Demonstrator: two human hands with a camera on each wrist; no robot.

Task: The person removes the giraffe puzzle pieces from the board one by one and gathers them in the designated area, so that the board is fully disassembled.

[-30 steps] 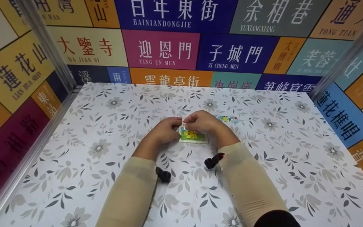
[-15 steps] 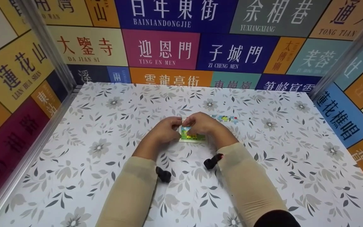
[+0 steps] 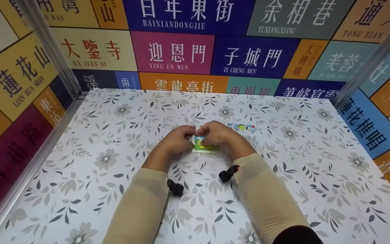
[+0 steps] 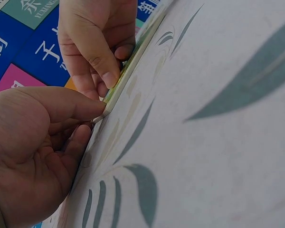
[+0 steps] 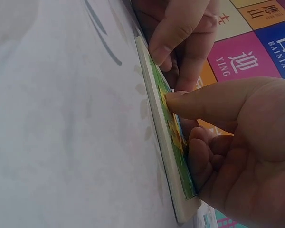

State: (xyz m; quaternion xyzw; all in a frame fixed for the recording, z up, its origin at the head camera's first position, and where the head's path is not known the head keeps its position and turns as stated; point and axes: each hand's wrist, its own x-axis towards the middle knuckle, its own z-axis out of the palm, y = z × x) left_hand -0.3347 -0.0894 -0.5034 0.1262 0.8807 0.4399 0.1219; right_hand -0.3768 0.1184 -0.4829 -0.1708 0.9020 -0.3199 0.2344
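A small puzzle board (image 3: 209, 148) with a green and yellow picture lies flat on the floral table (image 3: 113, 135). My left hand (image 3: 178, 139) has curled fingers, and its thumb and forefinger pinch the board's left corner (image 4: 103, 110). My right hand (image 3: 216, 132) covers the board's top right part. Its thumb (image 5: 199, 102) presses on the picture face (image 5: 173, 137), and its curled fingers hold the far edge. The wrist views show the board's pale side edge (image 5: 161, 156) lying on the table.
Some loose colourful puzzle pieces (image 3: 244, 127) lie just right of my right hand. Walls of coloured sign panels (image 3: 173, 52) and metal posts (image 3: 49, 47) enclose the table on three sides. A black camera mount sits under each wrist (image 3: 175, 187).
My right hand has sunk a little onto the board and now covers more of the picture. The left hand and the board have stayed put.
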